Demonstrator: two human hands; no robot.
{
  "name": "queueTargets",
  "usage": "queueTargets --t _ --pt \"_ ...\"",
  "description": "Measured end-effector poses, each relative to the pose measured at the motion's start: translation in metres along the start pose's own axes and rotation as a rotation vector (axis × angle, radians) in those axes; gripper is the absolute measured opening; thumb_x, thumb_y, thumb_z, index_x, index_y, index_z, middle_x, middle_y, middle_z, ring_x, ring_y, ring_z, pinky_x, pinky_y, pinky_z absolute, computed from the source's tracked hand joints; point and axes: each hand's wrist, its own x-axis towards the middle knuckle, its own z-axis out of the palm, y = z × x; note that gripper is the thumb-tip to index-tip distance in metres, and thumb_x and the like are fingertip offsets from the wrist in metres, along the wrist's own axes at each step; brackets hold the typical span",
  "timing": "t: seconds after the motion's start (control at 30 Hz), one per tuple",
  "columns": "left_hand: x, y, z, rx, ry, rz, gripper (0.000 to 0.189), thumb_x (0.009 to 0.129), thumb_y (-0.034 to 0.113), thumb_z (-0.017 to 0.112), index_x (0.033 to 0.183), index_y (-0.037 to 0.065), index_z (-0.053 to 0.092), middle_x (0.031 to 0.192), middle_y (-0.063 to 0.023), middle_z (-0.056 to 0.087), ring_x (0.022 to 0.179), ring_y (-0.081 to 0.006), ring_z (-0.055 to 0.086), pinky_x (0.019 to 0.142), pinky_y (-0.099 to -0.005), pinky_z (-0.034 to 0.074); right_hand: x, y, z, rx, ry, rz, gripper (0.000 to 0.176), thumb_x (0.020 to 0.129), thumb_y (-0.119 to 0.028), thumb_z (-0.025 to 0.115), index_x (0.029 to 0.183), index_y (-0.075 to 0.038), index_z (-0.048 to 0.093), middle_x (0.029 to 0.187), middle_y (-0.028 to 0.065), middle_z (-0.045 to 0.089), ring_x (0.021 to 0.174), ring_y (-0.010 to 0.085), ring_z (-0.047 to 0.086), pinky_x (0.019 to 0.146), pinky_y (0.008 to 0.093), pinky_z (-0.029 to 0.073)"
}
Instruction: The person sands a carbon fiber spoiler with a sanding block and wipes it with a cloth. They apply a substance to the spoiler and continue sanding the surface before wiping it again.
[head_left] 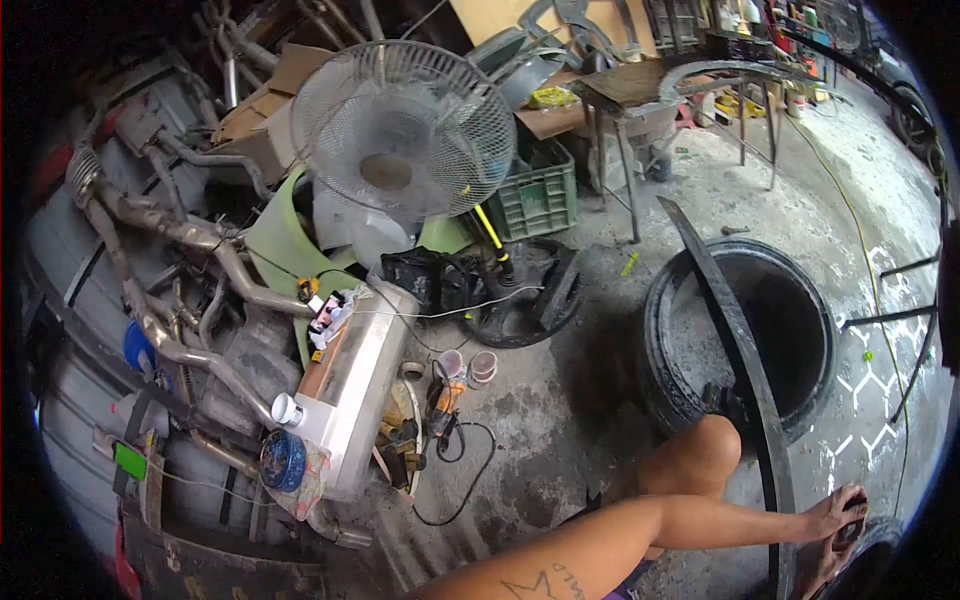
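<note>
My left arm crosses the bottom of the view over a bent knee. At its end my left hand (838,514) has curled fingers, closed around something dark that I cannot make out. Just below, my right hand (822,568) shows only in part, close against the left one; its fingers are mostly hidden. Beside the hands is a dark rounded object (880,552), cut off by the view's edge. A long, dark, slightly curved strip (735,335) lies across a large black tub (655,350) and runs down under my left forearm.
A caged fan (400,130) stands at the back left. Metal exhaust pipes (190,230) and a silver box-like part (365,400) fill the left. A corded orange power tool (445,405) lies on the floor. A green crate (540,195) and worn table (630,85) stand behind.
</note>
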Motion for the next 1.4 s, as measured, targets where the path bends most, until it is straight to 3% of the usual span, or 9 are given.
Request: queueTargets --t 0.1,0.17,0.4,0.67,0.87,1.1,1.2,1.3,1.4 --pt "0.0 0.008 0.007 -0.287 -0.044 -0.037 0.022 0.1 0.026 0.06 0.101 0.005 0.057 0.094 -0.0026 0.057 0.093 -0.0088 0.053 0.084 -0.0275 0.045 -0.003 0.037 -0.025 0.266 -0.126 0.067 0.072 0.091 -0.023 0.07 0.148 0.001 0.034 0.145 0.017 0.047 0.131 0.0274 0.049 0.11 0.0417 0.04" --pt "0.004 -0.014 0.001 -0.307 -0.105 -0.106 0.02 0.1 0.024 0.061 0.109 0.006 0.057 0.099 -0.0008 0.059 0.094 -0.009 0.055 0.083 -0.0264 0.047 0.004 -0.088 -0.042 0.126 -0.113 0.377 0.065 0.088 -0.017 0.073 0.143 0.0 0.043 0.144 0.0142 0.048 0.129 0.0274 0.051 0.107 0.0409 0.043" --pt "0.0 -0.001 -0.03 0.298 -0.145 -0.093 0.026 0.1 0.016 0.061 0.12 0.0 0.062 0.101 -0.0015 0.067 0.092 -0.0083 0.06 0.082 -0.0232 0.049 -0.165 -0.188 -0.213 -0.082 0.575 0.525 0.033 0.092 -0.01 0.068 0.123 -0.003 0.059 0.11 0.0042 0.062 0.102 0.0139 0.058 0.09 0.0284 0.047" --pt "-0.027 0.015 -0.031 0.503 -0.279 -0.266 0.032 0.099 0.026 0.062 0.115 -0.002 0.065 0.1 -0.0043 0.065 0.092 -0.0109 0.057 0.083 -0.025 0.045 -0.491 -0.134 -0.131 0.264 1.345 1.125 0.023 0.097 -0.029 0.064 0.096 -0.006 0.062 0.078 0.0009 0.06 0.067 0.0103 0.056 0.061 0.0259 0.046" --pt "-0.093 -0.005 0.023 0.578 -0.656 -0.19 0.027 0.1 0.02 0.055 0.116 0.0 0.064 0.101 -0.0083 0.059 0.098 -0.0189 0.057 0.091 -0.03 0.043 -0.498 -0.058 -0.083 0.603 1.106 1.629 0.021 0.096 -0.024 0.062 0.09 -0.005 0.066 0.075 0.0049 0.062 0.06 0.0169 0.06 0.052 0.0285 0.05" --pt "-0.114 -0.065 0.104 0.465 -0.729 -0.282 0.033 0.103 0.024 0.048 0.12 0.001 0.063 0.11 -0.0108 0.062 0.103 -0.0194 0.058 0.094 -0.0301 0.042 -0.525 -0.002 -0.052 0.898 1.382 1.528 0.02 0.096 -0.022 0.061 0.089 -0.003 0.067 0.079 0.0073 0.064 0.067 0.0192 0.063 0.06 0.0291 0.053" --pt "-0.11 -0.086 0.163 0.304 -0.748 -0.395 0.035 0.103 0.028 0.05 0.115 -0.001 0.064 0.106 -0.0129 0.065 0.1 -0.0216 0.06 0.092 -0.0326 0.044 -0.568 0.006 -0.067 1.069 1.768 0.987 0.02 0.096 -0.021 0.06 0.089 -0.003 0.067 0.081 0.0083 0.065 0.07 0.0202 0.064 0.063 0.0294 0.055" --pt "-0.111 -0.113 0.228 0.2 -0.781 -0.551 0.037 0.104 0.032 0.051 0.108 -0.001 0.066 0.092 -0.0035 0.065 0.086 -0.0101 0.055 0.078 -0.0257 0.044 -0.524 -0.011 -0.117 1.174 1.588 0.349 0.022 0.095 -0.021 0.059 0.09 -0.001 0.066 0.091 0.0119 0.068 0.084 0.0226 0.066 0.079 0.0327 0.055" --pt "-0.125 -0.161 0.285 0.113 -0.842 -0.684 0.037 0.104 0.035 0.05 0.101 0.001 0.067 0.085 -0.0011 0.063 0.079 -0.0095 0.054 0.071 -0.0238 0.042 -0.391 -0.049 -0.176 1.144 1.253 0.622 0.028 0.096 -0.026 0.059 0.095 0.001 0.066 0.097 0.014 0.069 0.093 0.024 0.065 0.087 0.0379 0.053"
